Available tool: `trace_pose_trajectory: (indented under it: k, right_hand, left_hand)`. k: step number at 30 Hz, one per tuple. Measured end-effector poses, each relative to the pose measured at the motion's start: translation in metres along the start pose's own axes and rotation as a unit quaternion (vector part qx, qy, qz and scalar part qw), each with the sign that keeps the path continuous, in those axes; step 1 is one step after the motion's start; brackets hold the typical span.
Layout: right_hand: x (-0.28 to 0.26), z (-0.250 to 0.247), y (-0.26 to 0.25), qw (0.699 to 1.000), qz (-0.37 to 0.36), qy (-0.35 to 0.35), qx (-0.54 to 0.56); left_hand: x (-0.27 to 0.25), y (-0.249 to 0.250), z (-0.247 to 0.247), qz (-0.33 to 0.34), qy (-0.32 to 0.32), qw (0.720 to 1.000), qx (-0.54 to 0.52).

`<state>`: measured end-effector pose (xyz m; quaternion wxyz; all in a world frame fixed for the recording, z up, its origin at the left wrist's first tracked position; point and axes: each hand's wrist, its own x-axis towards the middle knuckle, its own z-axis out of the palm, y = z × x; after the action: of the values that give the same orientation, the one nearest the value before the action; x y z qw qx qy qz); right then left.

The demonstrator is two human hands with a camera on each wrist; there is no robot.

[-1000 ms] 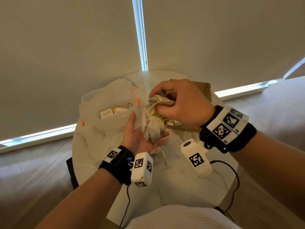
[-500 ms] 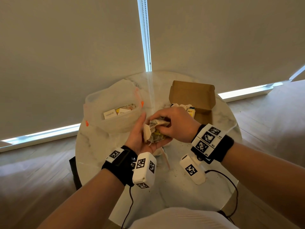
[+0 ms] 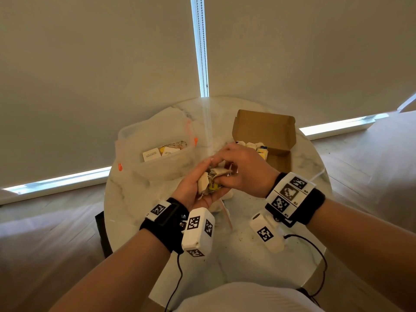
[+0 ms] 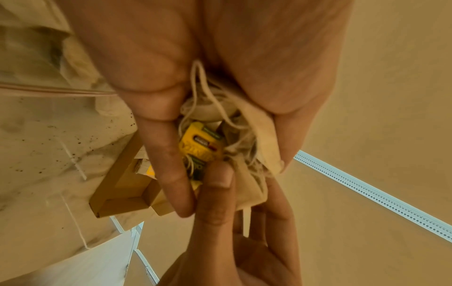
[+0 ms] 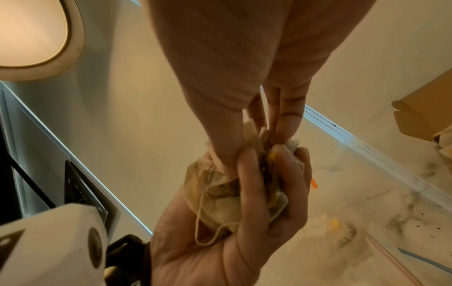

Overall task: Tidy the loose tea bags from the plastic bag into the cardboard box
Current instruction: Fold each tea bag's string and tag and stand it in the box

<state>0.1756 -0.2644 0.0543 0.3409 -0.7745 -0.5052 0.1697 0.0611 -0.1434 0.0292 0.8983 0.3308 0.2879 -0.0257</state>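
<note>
A crumpled bundle of tea bags (image 3: 203,183) with strings and a yellow tag (image 4: 198,143) lies in my left hand (image 3: 198,176), whose fingers curl up round it. My right hand (image 3: 227,167) comes from the right and pinches the top of the same bundle (image 5: 215,193) with thumb and fingertips (image 5: 283,118). Both hands hover above the table's middle. The open cardboard box (image 3: 265,129) stands behind the right hand with several tea bags (image 3: 254,145) inside. At the back left, the clear plastic bag (image 3: 153,136) holds several tea packets (image 3: 152,154).
A round white marble table (image 3: 126,194) carries everything, with tea crumbs scattered on it. A few more tea bags (image 3: 215,208) and a thin strip lie under my left hand. Window blinds stand close behind the table. Cables hang from both wrist cameras.
My right hand came down from above the box and pressed the dangling tea bags into my left palm. The left fingers curled up round the bundle.
</note>
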Motion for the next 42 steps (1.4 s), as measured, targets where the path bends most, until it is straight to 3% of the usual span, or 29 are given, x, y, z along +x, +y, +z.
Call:
trace_pose_trajectory:
  k: [6, 10, 14, 17, 22, 31, 35, 42]
  right_hand:
    - [-0.002, -0.015, -0.006, 0.999, 0.023, 0.005, 0.038]
    - [-0.003, -0.020, -0.006, 1.000, 0.023, 0.018, 0.001]
    - [-0.006, -0.014, -0.013, 0.997, -0.064, 0.043, -0.030]
    - [-0.008, -0.006, -0.017, 0.991, -0.116, 0.018, -0.064]
    - [-0.004, 0.004, -0.015, 0.985, -0.141, -0.001, -0.101]
    - [-0.003, 0.000, -0.025, 0.975, -0.192, 0.053, -0.101]
    - [-0.004, -0.007, -0.030, 0.981, -0.180, 0.071, -0.035]
    - [0.001, -0.033, -0.041, 0.986, -0.067, 0.077, 0.134]
  left_hand:
    - [0.000, -0.001, 0.000, 0.020, 0.020, 0.999, -0.030]
    - [0.000, 0.004, 0.002, 0.021, 0.017, 0.999, -0.022]
    - [0.000, 0.006, 0.004, 0.037, 0.038, 0.999, 0.006]
    - [0.001, 0.005, 0.004, 0.050, 0.038, 0.998, 0.024]
    - [0.002, 0.007, 0.008, 0.048, 0.010, 0.998, 0.046]
    - [0.000, 0.005, 0.008, 0.039, 0.024, 0.998, 0.043]
    - [0.003, 0.004, 0.004, 0.022, 0.052, 0.998, 0.014]
    - [0.003, 0.004, 0.002, 0.021, 0.073, 0.996, 0.039]
